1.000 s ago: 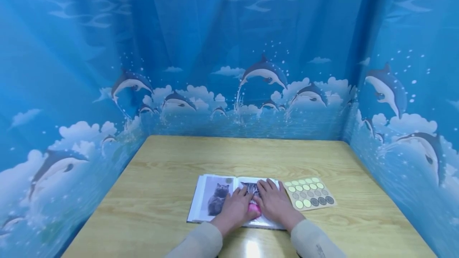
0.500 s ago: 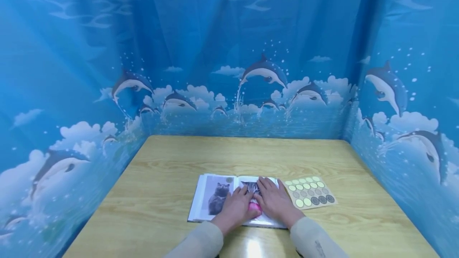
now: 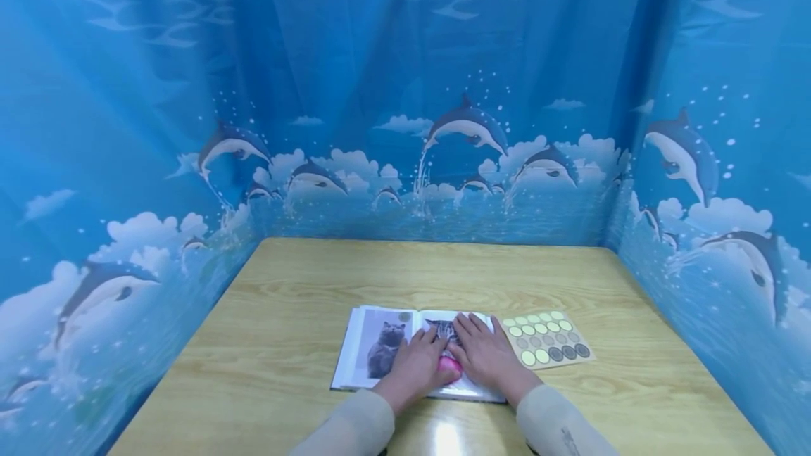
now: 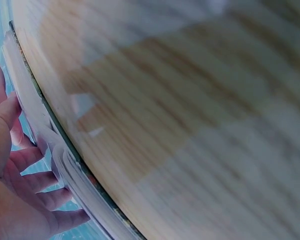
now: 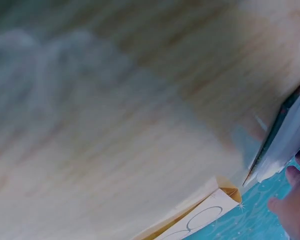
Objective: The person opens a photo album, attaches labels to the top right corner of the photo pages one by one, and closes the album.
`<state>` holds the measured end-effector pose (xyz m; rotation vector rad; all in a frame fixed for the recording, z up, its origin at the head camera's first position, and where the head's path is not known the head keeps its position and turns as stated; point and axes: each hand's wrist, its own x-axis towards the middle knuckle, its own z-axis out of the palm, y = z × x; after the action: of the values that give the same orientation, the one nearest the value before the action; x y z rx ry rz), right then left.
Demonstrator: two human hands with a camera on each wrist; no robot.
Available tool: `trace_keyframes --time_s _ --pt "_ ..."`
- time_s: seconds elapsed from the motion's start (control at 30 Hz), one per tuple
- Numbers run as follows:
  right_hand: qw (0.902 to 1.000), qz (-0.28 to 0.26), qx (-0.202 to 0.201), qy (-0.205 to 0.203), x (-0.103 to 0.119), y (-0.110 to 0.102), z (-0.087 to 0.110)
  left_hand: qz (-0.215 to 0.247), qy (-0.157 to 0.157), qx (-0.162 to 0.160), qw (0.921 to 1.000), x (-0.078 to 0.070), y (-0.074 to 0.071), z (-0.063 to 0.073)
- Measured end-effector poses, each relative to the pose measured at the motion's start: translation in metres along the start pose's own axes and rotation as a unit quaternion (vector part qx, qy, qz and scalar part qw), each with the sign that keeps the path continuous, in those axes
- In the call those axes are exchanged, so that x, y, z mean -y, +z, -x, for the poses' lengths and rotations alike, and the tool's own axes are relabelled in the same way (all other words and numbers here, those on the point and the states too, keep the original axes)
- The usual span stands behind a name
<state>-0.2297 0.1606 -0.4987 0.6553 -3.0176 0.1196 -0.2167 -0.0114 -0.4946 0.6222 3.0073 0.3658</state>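
A photo album (image 3: 347, 366) lies spread on the table, a grey cat picture (image 3: 386, 352) on its left page. My left hand (image 3: 415, 369) rests across the inner part of the album, fingers extended. On the right page, my right hand (image 3: 489, 357) lies with fingers pointing away from me. Between the hands shows part of a striped cat picture (image 3: 448, 331) with a pink patch (image 3: 450, 366); the rest is covered. In the left wrist view, the left hand's fingers (image 4: 40, 181) touch the album's pages (image 4: 37, 107). The right hand (image 5: 296, 207) is partly cut off in its wrist view.
Right of the album lies a sheet of round stickers (image 3: 548, 338), pale yellow and dark. Its raised edge (image 5: 202, 216) shows in the right wrist view. The wooden table (image 3: 304, 280) is enclosed by blue dolphin-print curtains (image 3: 380, 90).
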Motion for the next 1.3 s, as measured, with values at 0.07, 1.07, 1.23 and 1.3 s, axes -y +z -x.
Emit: trace_keyframes --time_s 0.07,1.07,1.23,1.3 --pt "1.0000 0.003 -0.001 -0.001 0.000 -0.001 0.001 0.000 0.000 0.000 1.0000 0.000 0.000 0.000" --pt "0.9995 -0.003 -0.032 0.009 -0.007 0.005 -0.004 -0.003 0.010 -0.008 0.9999 -0.001 -0.004 0.004" --pt "0.9996 -0.003 -0.024 0.017 -0.006 0.005 -0.007 -0.008 0.003 -0.002 1.0000 -0.002 -0.005 0.003" --pt "0.9996 -0.007 -0.022 0.016 -0.004 0.004 -0.009 -0.006 0.001 -0.001 1.0000 -0.002 -0.005 0.003"
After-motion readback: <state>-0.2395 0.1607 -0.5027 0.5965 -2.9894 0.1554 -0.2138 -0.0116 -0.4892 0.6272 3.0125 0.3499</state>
